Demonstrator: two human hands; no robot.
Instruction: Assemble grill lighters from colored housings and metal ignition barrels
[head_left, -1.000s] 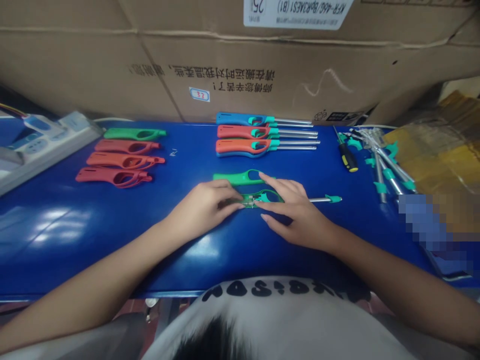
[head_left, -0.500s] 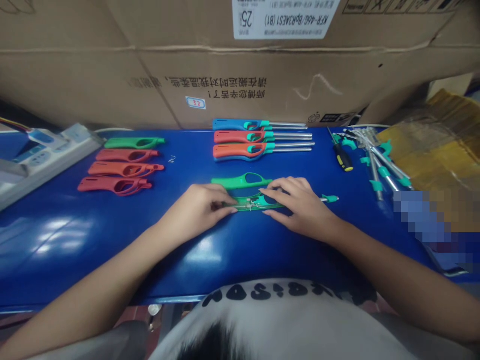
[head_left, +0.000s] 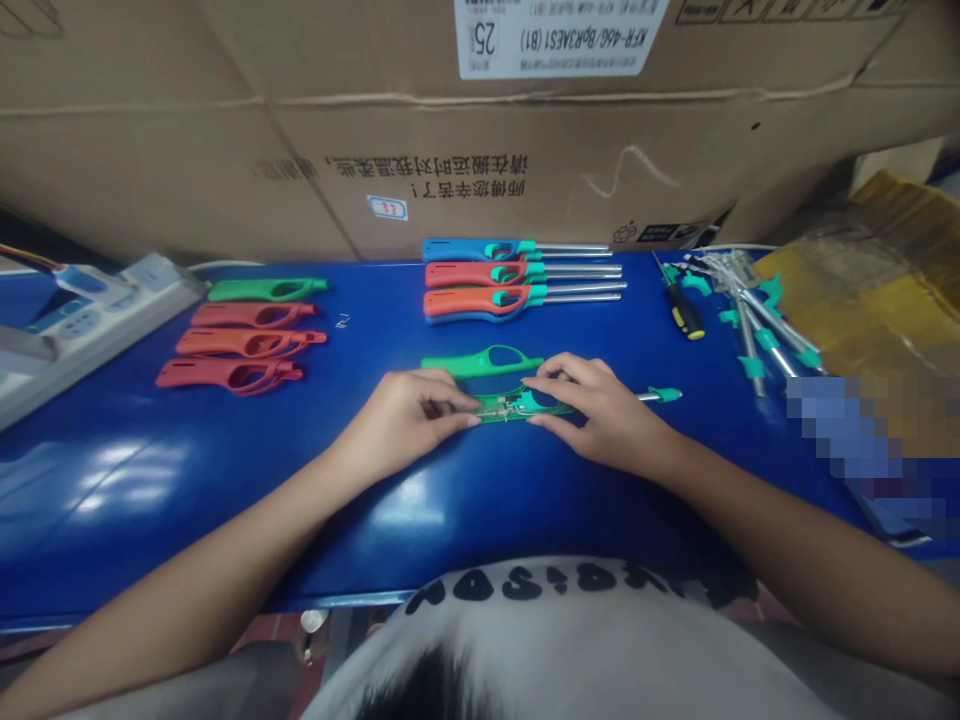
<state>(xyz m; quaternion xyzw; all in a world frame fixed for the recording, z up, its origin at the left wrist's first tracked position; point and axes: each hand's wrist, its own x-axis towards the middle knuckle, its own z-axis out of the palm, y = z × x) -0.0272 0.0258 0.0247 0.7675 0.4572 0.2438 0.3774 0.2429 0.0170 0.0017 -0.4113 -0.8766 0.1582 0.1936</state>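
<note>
An opened green lighter half [head_left: 495,407] lies on the blue table, its inner parts and a teal trigger [head_left: 531,402] showing. My left hand [head_left: 412,410] grips its left end between thumb and fingers. Over the right part, my right hand [head_left: 600,410] holds it with thumb and fingertips on either edge. A metal tube [head_left: 649,397] with a teal piece at its tip sticks out to the right from under that hand. Just behind lies the other green shell half [head_left: 480,362], its right end near my right fingers.
Several assembled lighters [head_left: 480,300] lie in a row at the back. Red and green shells [head_left: 225,374] are at the left, near a white power strip [head_left: 90,330]. A screwdriver [head_left: 684,314], loose metal tubes [head_left: 766,345] and a yellowish bag [head_left: 862,290] are at the right. A cardboard box [head_left: 300,140] stands behind.
Both hands stay on the opened green lighter half with almost the same grip. The view has shifted slightly; nothing has visibly been picked up or let go.
</note>
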